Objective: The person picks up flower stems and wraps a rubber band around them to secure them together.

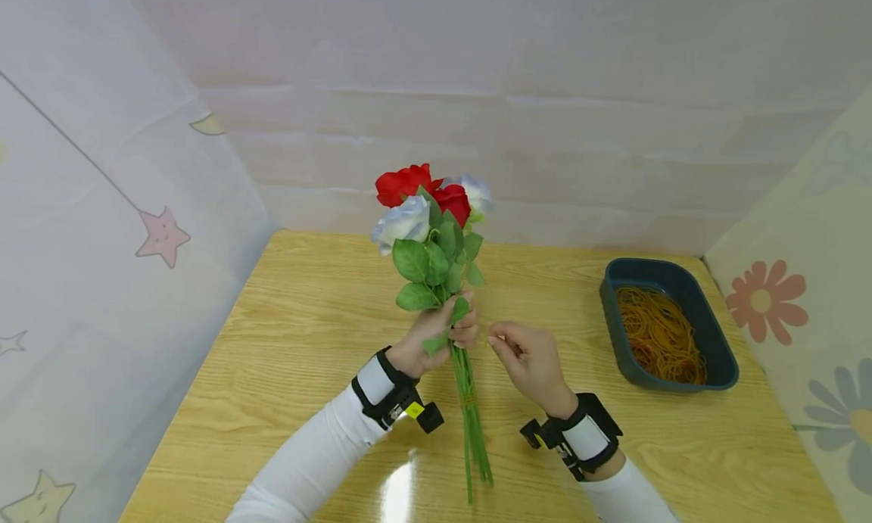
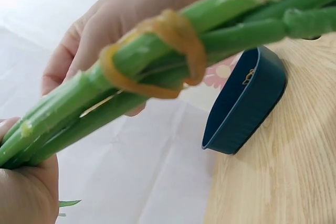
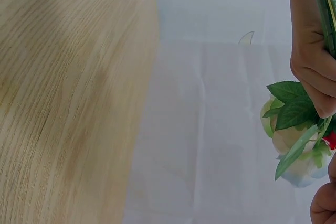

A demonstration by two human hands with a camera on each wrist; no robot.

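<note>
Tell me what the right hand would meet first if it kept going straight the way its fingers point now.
Most likely the green stems of the rose bunch, held upright by the left hand. The right hand points leftward at them from close by, with only a small gap between; depth is hard to judge from the head view.

Rubber band [image 2: 157, 56] wraps green stems [image 2: 231, 19] near blue tray [image 2: 244, 111]

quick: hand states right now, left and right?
Left hand: grip closed round the stems of the flower bunch.
Right hand: fingers curled beside the stems; whether it pinches anything cannot be told.
</note>
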